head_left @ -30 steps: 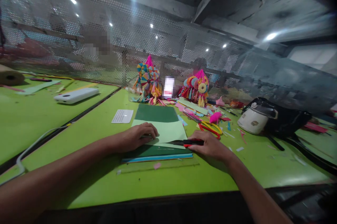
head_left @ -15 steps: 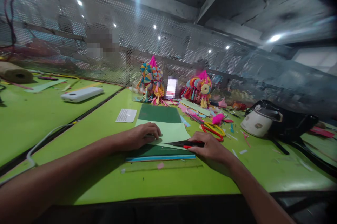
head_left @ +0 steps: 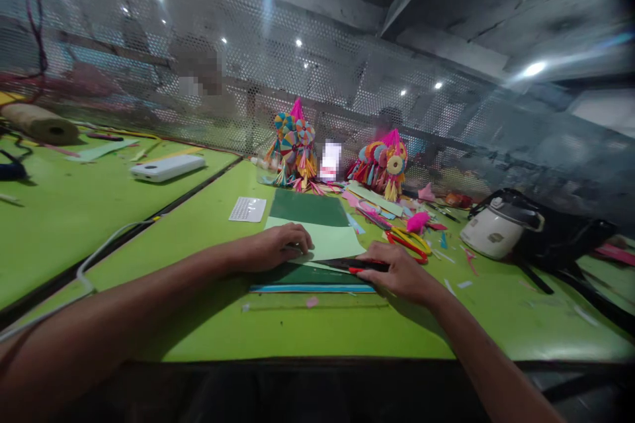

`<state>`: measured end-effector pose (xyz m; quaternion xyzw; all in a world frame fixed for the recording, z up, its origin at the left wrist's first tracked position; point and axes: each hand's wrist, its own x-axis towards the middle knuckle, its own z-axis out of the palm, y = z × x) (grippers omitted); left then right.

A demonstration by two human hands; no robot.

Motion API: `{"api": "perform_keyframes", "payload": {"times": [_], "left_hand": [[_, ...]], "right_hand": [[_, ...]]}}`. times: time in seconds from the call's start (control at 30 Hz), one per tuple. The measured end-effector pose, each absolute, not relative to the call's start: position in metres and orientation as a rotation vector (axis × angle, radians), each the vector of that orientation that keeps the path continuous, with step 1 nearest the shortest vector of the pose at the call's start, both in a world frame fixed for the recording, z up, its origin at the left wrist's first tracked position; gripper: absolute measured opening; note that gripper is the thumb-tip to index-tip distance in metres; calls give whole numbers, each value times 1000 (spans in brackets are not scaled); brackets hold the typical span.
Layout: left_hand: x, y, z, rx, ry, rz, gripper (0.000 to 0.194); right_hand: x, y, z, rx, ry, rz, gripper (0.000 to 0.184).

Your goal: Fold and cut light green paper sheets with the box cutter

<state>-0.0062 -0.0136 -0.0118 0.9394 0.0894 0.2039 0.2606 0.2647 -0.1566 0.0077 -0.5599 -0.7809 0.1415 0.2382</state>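
My left hand (head_left: 278, 245) rests on the near left part of a light green paper sheet (head_left: 331, 241), fingers curled and pressing it down. The sheet lies on a dark green cutting mat (head_left: 307, 208) with a blue edge at the front. My right hand (head_left: 401, 272) is closed round a black and red utility knife (head_left: 358, 265), whose tip lies along the near edge of the paper. A clear ruler (head_left: 317, 306) lies on the table just in front of the mat.
Two colourful paper ornaments (head_left: 294, 145) (head_left: 381, 163) stand at the back by a perforated metal screen. Red and yellow scissors (head_left: 409, 242), pink scraps, a white rice cooker (head_left: 496, 231), a white card (head_left: 247, 209) and a white box (head_left: 167, 167) lie on the green tables.
The view has shifted, so everything sits slightly right and up in frame. Both hands keep their hold on paper and knife; no clear movement of either.
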Motion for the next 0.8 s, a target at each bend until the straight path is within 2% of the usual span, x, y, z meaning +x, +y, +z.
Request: {"api": "perform_keyframes", "payload": {"times": [0.2,0.8], "left_hand": [[-5,-15,-10,2555,243,566,14],[-6,-10,-12,2572,242,514,30]], "right_hand": [[266,-159,4,-1523,-2183,356,24],[248,-143,11,-1406,-2238,366,23]]}}
